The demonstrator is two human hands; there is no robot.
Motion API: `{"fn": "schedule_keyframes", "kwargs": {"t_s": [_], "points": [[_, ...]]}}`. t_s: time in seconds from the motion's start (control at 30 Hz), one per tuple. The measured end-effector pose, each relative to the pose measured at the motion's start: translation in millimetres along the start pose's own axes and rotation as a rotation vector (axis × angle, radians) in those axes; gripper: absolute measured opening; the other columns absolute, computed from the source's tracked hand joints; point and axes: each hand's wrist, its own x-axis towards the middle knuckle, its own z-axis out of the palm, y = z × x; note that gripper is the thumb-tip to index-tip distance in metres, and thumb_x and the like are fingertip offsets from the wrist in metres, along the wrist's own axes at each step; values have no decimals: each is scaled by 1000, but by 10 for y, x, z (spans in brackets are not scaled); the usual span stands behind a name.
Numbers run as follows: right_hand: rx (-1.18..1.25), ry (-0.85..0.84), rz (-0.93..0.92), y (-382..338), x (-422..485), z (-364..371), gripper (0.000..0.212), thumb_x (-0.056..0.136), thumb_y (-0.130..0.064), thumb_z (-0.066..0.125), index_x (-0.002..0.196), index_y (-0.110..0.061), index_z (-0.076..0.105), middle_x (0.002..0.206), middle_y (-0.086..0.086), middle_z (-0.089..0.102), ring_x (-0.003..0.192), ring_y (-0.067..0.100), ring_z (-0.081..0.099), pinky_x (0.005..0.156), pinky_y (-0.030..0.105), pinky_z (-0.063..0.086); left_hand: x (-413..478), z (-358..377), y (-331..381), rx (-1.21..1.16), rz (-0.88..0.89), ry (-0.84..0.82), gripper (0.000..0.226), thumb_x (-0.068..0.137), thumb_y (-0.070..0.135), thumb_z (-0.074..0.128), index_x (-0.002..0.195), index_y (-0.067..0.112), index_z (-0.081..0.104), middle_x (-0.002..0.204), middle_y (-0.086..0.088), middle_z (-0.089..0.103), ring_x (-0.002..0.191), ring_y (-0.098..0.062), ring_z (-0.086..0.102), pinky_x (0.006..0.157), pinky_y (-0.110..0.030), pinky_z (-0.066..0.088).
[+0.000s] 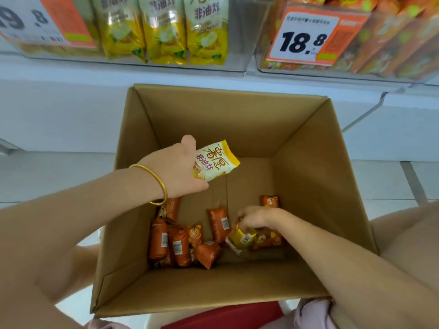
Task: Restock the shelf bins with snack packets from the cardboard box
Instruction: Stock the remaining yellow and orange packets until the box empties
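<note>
Both hands at the cardboard box (213,119), pale tiled floor (59,174) under a white shelf.
Left hand (177,167) grips a yellow packet (215,162) above the box. Right hand (255,216), down inside, grips another yellow pack (242,238) beside the orange packets (180,243). A clear shelf bin (240,43) sits above.

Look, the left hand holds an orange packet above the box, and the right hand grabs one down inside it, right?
Not quite. In the head view, the left hand holds a yellow-and-white packet, not an orange one. The rest is right: it is above the cardboard box, and the right hand grabs a gold packet down inside it.
</note>
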Motion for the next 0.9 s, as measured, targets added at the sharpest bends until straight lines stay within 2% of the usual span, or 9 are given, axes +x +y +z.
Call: {"fn": "schedule_keyframes", "kwargs": {"t_s": [0.1,0.23,0.33,0.43,0.53,0.63,0.7,0.8,0.9], "points": [[424,53,-149,-123,-486,-498,29,85,-6,56,106,-25,62,116,5,55,99,21,53,71,29,47,0,-109,71,-118,-26,42,65,76,43,73,116,15,32,94,4,53,77,-10,57,65,-28,48],[404,254,-430,-294,-1167,-952,31,87,-11,67,107,-31,54,109,-3,57,94,13,59,70,26,50,14,-337,182,-197,17,142,82,77,46,71,138,15,25,123,-7,43,100,-18,48,82,-29,39],[376,333,-515,-367,-1568,-1120,39,87,-10,67,117,-29,50,117,1,56,99,15,60,78,31,51,2,-511,257,-335,14,195,78,77,43,71,136,16,29,126,-9,41,105,-21,47,86,-31,41],[390,342,-565,-392,-1821,-1165,33,87,-9,66,115,-22,53,112,3,59,98,14,61,78,30,53,-18,-630,272,-478,-9,216,69,78,34,72,132,19,31,121,-7,44,100,-21,52,74,-29,44],[437,381,-629,-437,-1960,-1132,38,81,-14,72,113,-28,57,112,0,60,98,14,63,76,29,55,-25,-701,246,-587,-17,239,63,79,26,70,128,23,31,119,-6,46,95,-17,52,63,-23,39],[461,563,-638,-532,-1967,-1088,39,87,-17,68,119,-33,53,109,-1,59,91,17,64,69,31,55,-34,-724,205,-624,-21,278,68,78,25,71,132,23,29,123,-6,45,102,-20,53,69,-24,43],[595,623,-638,-617,-1932,-1065,30,89,-17,63,115,-29,53,103,7,61,73,23,63,56,31,51,-42,-713,194,-630,-7,307,77,76,26,74,136,22,25,126,-6,45,105,-20,53,80,-26,45],[824,582,-638,-705,-1869,-1059,21,92,-24,60,113,-24,55,92,9,65,53,23,58,44,25,42,-52,-701,233,-684,42,319,76,78,19,74,134,21,23,110,3,52,86,-5,56,61,-7,45],[992,387,-619,-713,-1854,-1125,27,90,-37,58,110,-19,63,84,8,67,53,18,59,45,22,46,-27,-702,256,-700,46,309,71,82,17,71,134,20,22,91,16,48,75,1,53,51,-6,44]]}}
